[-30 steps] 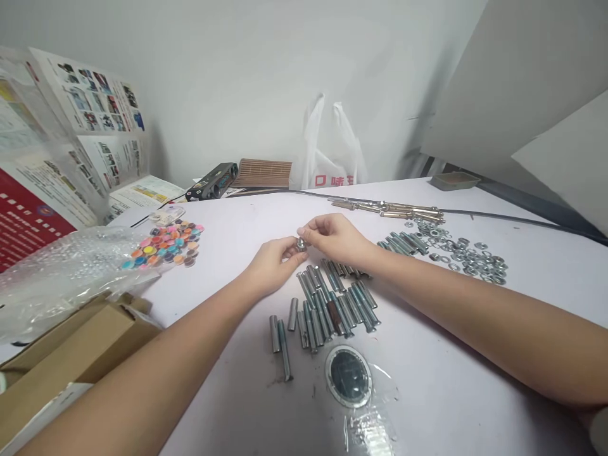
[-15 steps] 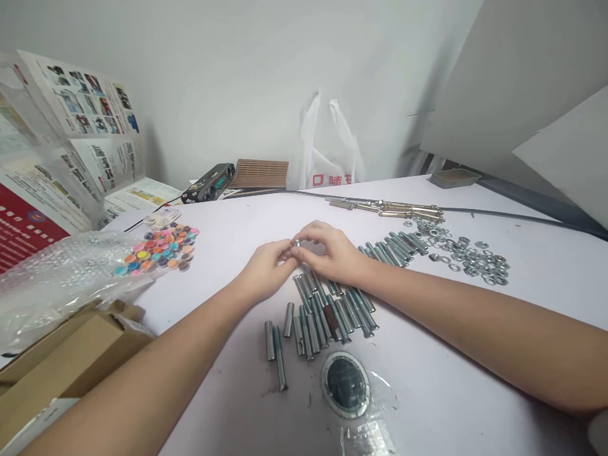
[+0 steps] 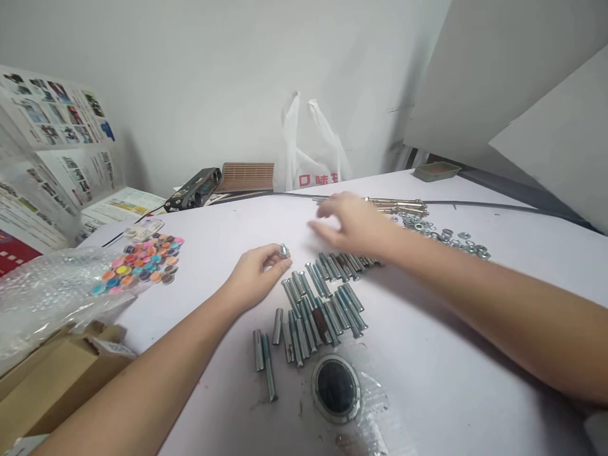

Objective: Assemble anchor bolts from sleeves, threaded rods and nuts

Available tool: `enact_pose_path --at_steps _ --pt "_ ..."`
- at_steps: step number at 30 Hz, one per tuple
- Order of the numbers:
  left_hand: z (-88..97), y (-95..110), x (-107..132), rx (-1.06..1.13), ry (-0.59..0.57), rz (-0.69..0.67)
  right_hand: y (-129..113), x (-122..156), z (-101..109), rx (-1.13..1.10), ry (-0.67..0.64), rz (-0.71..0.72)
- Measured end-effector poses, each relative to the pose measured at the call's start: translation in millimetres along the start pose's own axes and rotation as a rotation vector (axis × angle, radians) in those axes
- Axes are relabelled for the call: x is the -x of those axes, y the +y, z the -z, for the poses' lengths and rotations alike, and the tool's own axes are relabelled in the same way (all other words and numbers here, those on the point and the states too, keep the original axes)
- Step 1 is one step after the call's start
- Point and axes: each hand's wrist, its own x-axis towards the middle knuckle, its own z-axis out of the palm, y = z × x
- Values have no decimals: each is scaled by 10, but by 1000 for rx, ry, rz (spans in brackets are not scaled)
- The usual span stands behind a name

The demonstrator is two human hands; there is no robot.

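Observation:
My left hand [image 3: 254, 273] rests on the white table [image 3: 441, 354] with its fingertips pinched on a small metal bolt with a nut [image 3: 284, 251]. My right hand [image 3: 349, 221] is in the air farther back, blurred by motion, its fingers spread and holding nothing that I can see. It is above the far end of a row of grey metal sleeves [image 3: 318, 304] that lie side by side between my arms. Beyond that hand are long brass-coloured anchor bolts [image 3: 399, 204] and a scatter of nuts and washers [image 3: 441, 233].
Coloured round caps [image 3: 140, 263] lie at the left beside bubble wrap [image 3: 52, 291] and an open cardboard box [image 3: 52, 373]. A round black disc in clear wrap [image 3: 336, 387] sits near me. A white plastic bag [image 3: 311, 158], a black device [image 3: 192, 188] and a cable [image 3: 498, 206] are at the back.
My right hand has let go of the small bolt and moved back and to the right over the sleeves. My left hand keeps the bolt. The view has shifted a little.

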Motion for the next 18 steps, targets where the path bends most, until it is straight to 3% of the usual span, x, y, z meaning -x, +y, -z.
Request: enact_pose_path --at_steps 3,4,6,8,10,18 --pt "1 -2 -2 -15 -3 11 619 -88 335 139 -155 -315" --pt "1 -4 -3 -19 -4 11 849 -103 398 235 -308 -432" --pt "0 -6 0 -21 -5 11 1258 -101 457 313 -556 -524" --pt "0 -4 5 -20 -3 15 1523 -69 454 260 -624 -530" --pt "3 4 13 -20 -2 20 1624 -34 421 187 -651 -494" --pt "15 33 2 -40 -9 49 1585 -31 196 112 -734 -397"
